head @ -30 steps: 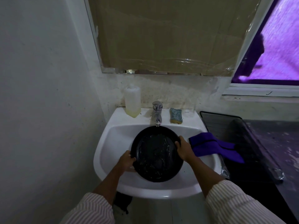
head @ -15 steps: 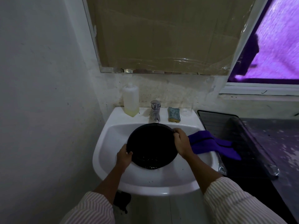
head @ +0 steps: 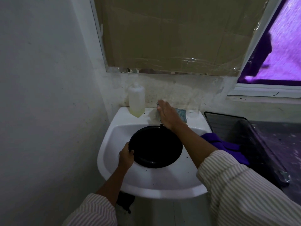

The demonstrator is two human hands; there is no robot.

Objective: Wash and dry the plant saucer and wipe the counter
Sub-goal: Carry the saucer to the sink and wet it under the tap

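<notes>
Saucer (head: 156, 146) rim clamped by left hand (head: 126, 156) fingers; right hand (head: 168, 115) (fingers apart) over tap.

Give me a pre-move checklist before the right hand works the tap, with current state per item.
1. Saucer held: ok, left hand grips its left rim over the sink.
2. Right hand free: ok, open and empty, over the tap.
3. Hand actually touching the tap handle: cannot tell, the hand is blurred and covers it.
4. Water state: cannot tell, no stream visible.
5. Sponge within reach: ok, on the ledge just right of the tap.
6. Drying cloth ready: ok, purple cloth draped on the sink's right edge.
</notes>
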